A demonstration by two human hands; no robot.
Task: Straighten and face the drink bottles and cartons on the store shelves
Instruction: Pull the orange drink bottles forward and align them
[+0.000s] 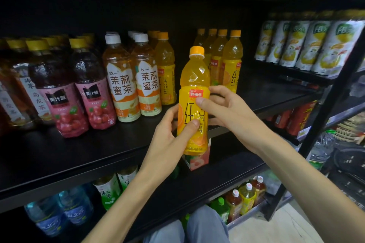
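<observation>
Dim, shadowy view; blurred, warped wide-angle edges.

The orange bottle [194, 92] at the frame's centre is clear glossy plastic with a shiny film label and a smooth matt orange cap [196, 50]. The shelf [59, 156] across the lower left is matt black, smooth board. At the left, the pink-labelled bottles [79, 92] are glossy plastic catching highlights. The white bottles [308, 43], upper right, wear shiny wrap. The frame post [324, 128] at right looks like matt black metal.
</observation>
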